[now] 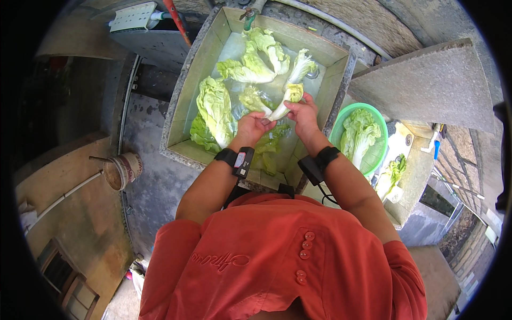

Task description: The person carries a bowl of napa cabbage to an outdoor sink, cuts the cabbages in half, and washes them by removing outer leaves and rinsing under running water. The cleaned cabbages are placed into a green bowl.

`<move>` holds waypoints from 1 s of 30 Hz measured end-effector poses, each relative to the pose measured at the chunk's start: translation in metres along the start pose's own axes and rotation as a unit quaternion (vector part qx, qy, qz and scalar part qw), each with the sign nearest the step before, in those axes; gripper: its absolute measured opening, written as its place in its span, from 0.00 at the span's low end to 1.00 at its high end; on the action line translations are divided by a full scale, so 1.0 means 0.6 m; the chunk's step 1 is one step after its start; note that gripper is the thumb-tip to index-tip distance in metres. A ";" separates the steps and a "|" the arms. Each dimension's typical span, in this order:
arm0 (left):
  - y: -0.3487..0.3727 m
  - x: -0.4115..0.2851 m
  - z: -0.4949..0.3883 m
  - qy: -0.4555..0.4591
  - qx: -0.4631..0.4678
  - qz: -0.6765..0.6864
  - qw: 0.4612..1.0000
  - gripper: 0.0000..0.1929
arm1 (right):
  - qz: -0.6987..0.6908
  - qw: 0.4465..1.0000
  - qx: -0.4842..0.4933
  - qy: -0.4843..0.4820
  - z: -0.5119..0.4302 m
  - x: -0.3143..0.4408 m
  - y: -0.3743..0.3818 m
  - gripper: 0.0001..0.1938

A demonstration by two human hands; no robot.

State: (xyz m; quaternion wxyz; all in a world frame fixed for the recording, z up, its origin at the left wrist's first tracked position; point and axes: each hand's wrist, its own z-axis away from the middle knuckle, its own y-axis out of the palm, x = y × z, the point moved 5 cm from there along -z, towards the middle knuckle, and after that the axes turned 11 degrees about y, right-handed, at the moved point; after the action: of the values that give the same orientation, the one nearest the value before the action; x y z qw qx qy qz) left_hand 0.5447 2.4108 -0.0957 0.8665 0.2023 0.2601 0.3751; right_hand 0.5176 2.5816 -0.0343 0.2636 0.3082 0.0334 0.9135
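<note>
Between my two hands is a small leafy cabbage piece [286, 103] with a white stem and a yellow-green tip. My left hand [253, 128] pinches its stem end, while my right hand [305, 116] grips it close to the leafy tip. Both hands are over a tiled sink [320, 50] that holds water. Loose cabbage leaves [248, 66] lie in the water toward the tap. A larger leafy piece [214, 104] rests along the left side. Darker green leaves [270, 148] sit partly under water below my hands.
A green tap [249, 19] rises at the sink's far edge. Right of the sink stands a green plastic basket [386, 140] with leafy cabbage inside. Beyond it, a second basin [418, 160] holds more greens [390, 176]. A bucket [124, 171] is at the left, and a stone slab [432, 84] juts out at right.
</note>
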 end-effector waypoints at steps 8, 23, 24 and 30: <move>-0.009 -0.009 -0.013 0.063 -0.018 -0.024 0.998 0.13 | -0.059 0.997 -0.054 0.007 -0.007 -0.004 -0.016 0.29; 0.045 -0.052 0.052 0.026 0.092 -0.312 0.945 0.09 | 0.306 0.938 0.007 -0.163 -0.032 -0.025 0.019 0.31; 0.054 -0.049 0.054 0.040 0.092 -0.353 0.930 0.10 | 0.288 0.942 0.013 -0.171 -0.033 -0.028 0.021 0.31; 0.063 -0.024 0.052 0.075 0.035 -0.314 0.946 0.12 | 0.164 0.978 0.071 -0.106 -0.032 -0.028 0.019 0.27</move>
State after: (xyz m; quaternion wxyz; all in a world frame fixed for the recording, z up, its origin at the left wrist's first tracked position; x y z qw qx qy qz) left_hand 0.5345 2.4190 -0.0466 0.9106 0.1122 0.3878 0.0884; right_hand 0.5123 2.5653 -0.0562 0.0899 0.4229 0.0192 0.9015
